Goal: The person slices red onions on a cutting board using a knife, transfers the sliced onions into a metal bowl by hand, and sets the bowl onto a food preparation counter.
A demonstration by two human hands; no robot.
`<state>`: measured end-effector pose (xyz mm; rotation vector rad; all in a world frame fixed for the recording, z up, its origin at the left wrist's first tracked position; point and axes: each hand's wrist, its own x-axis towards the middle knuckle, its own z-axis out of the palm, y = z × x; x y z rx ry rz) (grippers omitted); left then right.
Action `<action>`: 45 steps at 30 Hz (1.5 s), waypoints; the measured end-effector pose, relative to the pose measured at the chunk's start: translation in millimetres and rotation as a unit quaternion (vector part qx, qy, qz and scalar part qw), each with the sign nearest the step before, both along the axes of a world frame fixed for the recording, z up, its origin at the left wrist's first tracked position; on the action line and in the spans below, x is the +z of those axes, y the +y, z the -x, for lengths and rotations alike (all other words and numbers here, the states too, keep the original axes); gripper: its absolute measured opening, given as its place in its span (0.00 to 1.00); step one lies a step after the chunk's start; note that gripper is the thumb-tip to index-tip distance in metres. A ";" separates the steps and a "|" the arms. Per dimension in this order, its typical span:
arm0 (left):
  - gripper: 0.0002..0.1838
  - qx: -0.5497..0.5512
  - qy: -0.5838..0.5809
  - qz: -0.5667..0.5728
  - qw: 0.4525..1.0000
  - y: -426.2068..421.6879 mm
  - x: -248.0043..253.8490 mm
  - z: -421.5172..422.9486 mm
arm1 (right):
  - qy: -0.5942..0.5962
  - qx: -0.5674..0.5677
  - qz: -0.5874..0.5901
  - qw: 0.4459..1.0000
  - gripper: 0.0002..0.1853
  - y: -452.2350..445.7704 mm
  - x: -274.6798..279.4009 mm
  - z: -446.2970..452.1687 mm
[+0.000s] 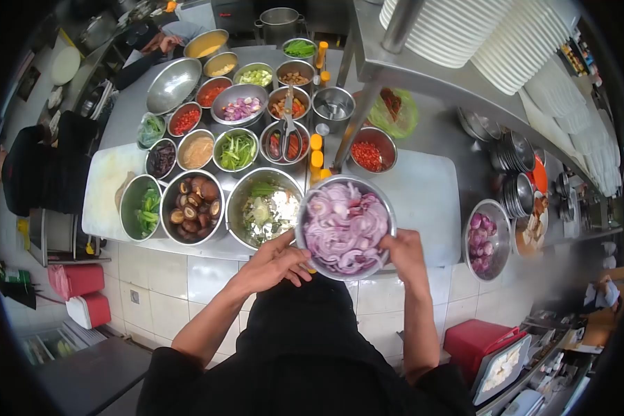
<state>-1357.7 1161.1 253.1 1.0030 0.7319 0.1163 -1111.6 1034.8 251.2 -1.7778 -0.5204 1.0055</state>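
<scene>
Between my two hands is a metal bowl (394,229) heaped with sliced red onions (347,225), held near the front edge of the steel counter. My left hand (277,262) supports its left side, with some fingers reaching beneath it. On the opposite side, my right hand (403,253) grips the rim; its fingertips under the bowl are hidden. Just left of the onions stands a larger metal pot (234,197) with green and pale scraps in it. A white cutting board (426,187) lies behind and to the right of the bowl.
Metal bowls of mushrooms (194,204), green peppers (148,211) and other cut ingredients crowd the left counter. Scissors (289,125) rest across one bowl. Whole shallots fill a bowl (489,239) at right. A plate shelf (430,76) overhangs the counter. Other people stand at far left and upper left.
</scene>
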 end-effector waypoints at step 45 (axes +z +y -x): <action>0.17 0.356 -0.034 0.005 0.934 568.8 -119.6 -179.4 | 0.013 -0.487 0.192 0.852 0.14 -188.7 -154.8 198.9</action>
